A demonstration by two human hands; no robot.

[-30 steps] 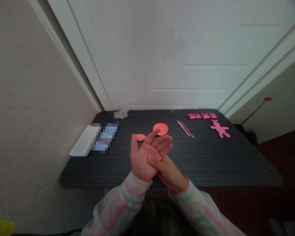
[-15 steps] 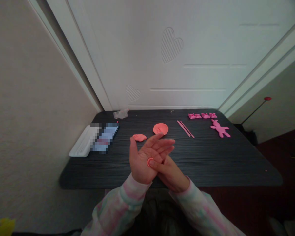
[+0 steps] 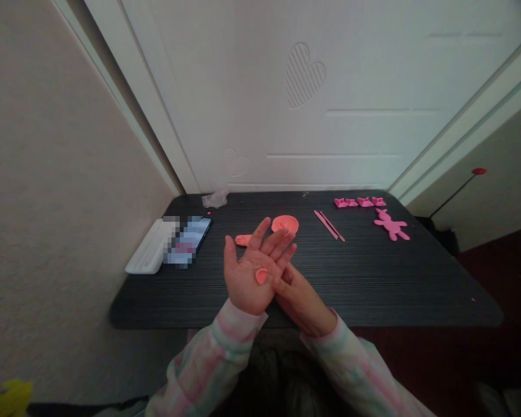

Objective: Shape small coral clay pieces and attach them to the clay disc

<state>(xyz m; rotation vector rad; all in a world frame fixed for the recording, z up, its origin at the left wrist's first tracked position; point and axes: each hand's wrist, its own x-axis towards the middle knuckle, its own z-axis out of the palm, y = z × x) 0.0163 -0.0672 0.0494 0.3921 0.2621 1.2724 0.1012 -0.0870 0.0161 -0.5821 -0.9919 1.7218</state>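
Note:
My left hand (image 3: 252, 278) is palm up above the table, its fingers stretched out and apart. On the palm lies a small flattened piece of coral modelling clay (image 3: 261, 276), with nothing closed around it. My right hand (image 3: 303, 298) grips the little-finger edge of my left hand; its thumb is at the palm's side, and the other fingers are largely hidden behind. Beyond my fingertips sits a round coral clay disc (image 3: 286, 223) with a dented surface. A longer coral clay lump (image 3: 242, 240) is partly covered by my left hand.
Two pink modelling tools (image 3: 329, 226) lie on the dark table (image 3: 373, 284). To the right are a flat pink bear-like figure (image 3: 391, 225) and several small pink pieces (image 3: 359, 202). A white tray (image 3: 146, 253), a phone (image 3: 195, 237) and crumpled plastic (image 3: 215, 200) are at left.
My right thumb has lifted off the clay piece and drawn back to the edge of my left palm. The clay now shows fully. My left hand has moved slightly left and up.

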